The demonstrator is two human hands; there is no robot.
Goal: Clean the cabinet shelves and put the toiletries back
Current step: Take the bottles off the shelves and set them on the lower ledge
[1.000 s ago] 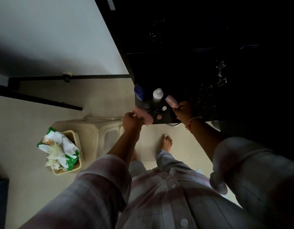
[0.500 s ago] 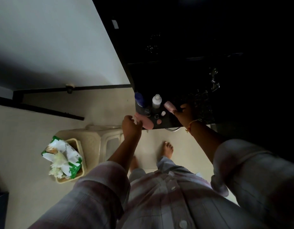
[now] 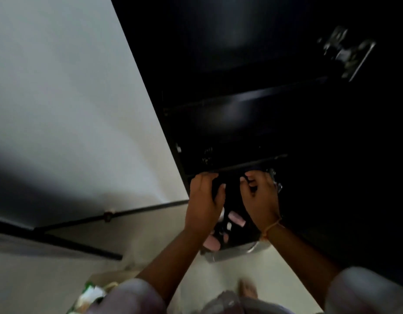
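Both hands have risen to the upper shelf (image 3: 241, 167) edge. The left hand (image 3: 204, 201) curls its fingers round a dark object (image 3: 215, 189); the right hand (image 3: 260, 198) has curled fingers, hold unclear. A pink tube (image 3: 236, 218) lies on the lower shelf (image 3: 232, 252) beneath them.

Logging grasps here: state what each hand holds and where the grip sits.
The left hand grips a dark object, fingers over its top, thumb at its side; right hand: cannot tell.
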